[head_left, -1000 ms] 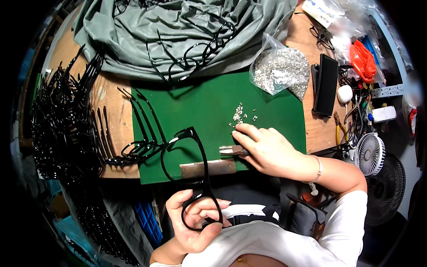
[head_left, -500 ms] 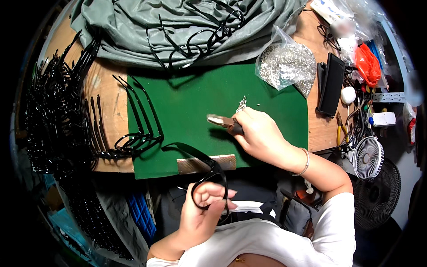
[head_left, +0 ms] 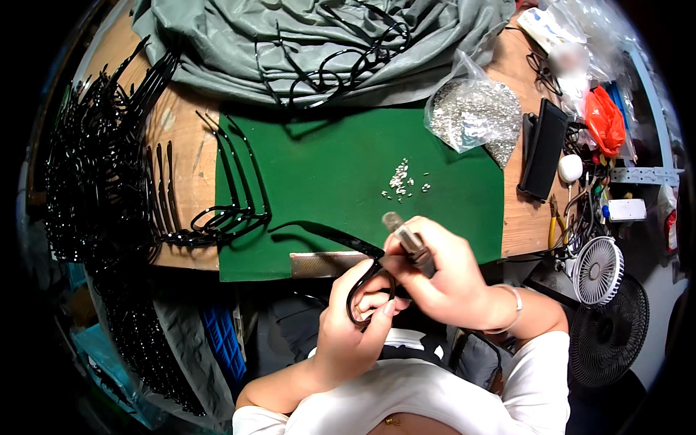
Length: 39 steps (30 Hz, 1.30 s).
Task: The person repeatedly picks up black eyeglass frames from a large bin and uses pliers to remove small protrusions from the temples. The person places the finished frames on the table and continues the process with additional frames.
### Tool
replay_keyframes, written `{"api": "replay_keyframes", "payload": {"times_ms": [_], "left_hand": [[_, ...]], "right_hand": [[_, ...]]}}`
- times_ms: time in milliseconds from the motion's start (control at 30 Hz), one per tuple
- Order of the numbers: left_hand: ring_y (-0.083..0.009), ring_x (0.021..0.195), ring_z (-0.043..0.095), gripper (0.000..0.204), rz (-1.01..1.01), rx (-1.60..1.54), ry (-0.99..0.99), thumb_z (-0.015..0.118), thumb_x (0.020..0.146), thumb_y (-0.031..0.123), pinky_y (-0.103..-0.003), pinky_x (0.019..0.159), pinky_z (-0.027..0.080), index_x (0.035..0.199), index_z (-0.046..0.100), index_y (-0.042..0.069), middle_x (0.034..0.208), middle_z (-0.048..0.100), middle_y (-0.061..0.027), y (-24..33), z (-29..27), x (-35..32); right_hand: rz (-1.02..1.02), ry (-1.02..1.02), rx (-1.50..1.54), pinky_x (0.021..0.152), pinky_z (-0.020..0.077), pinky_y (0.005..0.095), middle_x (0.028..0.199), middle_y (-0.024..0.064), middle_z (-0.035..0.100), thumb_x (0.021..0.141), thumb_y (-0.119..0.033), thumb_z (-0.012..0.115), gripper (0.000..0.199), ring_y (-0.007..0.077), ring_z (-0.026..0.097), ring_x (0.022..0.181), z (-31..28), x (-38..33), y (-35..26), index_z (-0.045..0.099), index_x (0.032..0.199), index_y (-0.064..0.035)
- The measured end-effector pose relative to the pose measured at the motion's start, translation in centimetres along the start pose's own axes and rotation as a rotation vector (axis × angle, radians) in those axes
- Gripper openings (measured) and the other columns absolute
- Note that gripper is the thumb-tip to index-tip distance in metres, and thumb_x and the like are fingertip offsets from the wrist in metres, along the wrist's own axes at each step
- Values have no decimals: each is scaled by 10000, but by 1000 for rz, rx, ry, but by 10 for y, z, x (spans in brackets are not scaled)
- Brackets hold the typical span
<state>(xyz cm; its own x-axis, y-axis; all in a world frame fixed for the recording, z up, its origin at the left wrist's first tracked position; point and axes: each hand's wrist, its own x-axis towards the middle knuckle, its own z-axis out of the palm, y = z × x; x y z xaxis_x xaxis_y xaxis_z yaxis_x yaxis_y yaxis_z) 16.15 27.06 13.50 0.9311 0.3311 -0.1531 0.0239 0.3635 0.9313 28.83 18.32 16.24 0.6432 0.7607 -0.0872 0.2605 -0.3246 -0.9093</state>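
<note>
Coming back from above the green mat (head_left: 312,174), where it was half a second ago, the right hand (head_left: 457,283) has met the left hand (head_left: 349,335) at the black eyeglass frame (head_left: 365,249), leaving the small silver pieces (head_left: 399,175) uncovered. The frame sits above the person's lap, at the mat's near edge; its temple (head_left: 326,232) reaches out over the mat. The long axis of that temple slants from the hinge corner toward the upper left, tip farthest from the person, while the lens rim (head_left: 351,300) hangs toward the lap. Curled fingers and thumb of the left hand grasp the rim. The right hand is closed around pliers (head_left: 412,243), their head pointing up and left, with its thumb and fingertips at the hinge corner; whether they pinch anything small is hidden.
</note>
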Motion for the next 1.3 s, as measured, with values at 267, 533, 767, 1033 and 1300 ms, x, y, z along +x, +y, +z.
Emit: {"api": "replay_keyframes", "payload": {"times_ms": [267,533,767,1033,1300], "left_hand": [[-184,841,595,506,-168,-34,-42,446,812,-100,-272,746,488,1253,207,-33,1027,504,-177,14,3,0],[-157,785,593,536,-340,-360,-160,470,807,-103,-261,711,489,1267,228,25,1067,502,-170,41,-17,-3],[-178,802,601,464,-426,-368,-215,468,807,-110,-251,683,482,1227,299,-11,1084,519,-182,48,-34,-11],[-184,780,602,454,-418,-363,-242,456,796,-127,-256,666,468,1214,320,-15,1086,518,-183,43,-37,-15],[-177,766,594,447,-389,-338,-204,442,807,-124,-262,689,465,1220,328,5,1099,506,-182,41,-29,-20]], "right_hand": [[518,-186,842,545,421,218,701,19,514,842,-142,567,166,67,495,608,-5,4,1,464,883,-18],[526,-336,862,610,413,218,747,13,516,827,-164,590,179,72,480,664,-16,3,-17,495,892,-27],[350,-760,81,583,438,319,671,141,551,872,-346,475,382,210,550,620,-46,-7,-16,524,949,24],[393,-905,-24,573,443,353,601,155,550,867,-301,477,366,276,570,587,-46,11,-38,513,977,47],[106,-658,-438,558,487,378,625,211,574,776,-219,584,274,345,587,605,-34,1,-33,536,719,45]]}}
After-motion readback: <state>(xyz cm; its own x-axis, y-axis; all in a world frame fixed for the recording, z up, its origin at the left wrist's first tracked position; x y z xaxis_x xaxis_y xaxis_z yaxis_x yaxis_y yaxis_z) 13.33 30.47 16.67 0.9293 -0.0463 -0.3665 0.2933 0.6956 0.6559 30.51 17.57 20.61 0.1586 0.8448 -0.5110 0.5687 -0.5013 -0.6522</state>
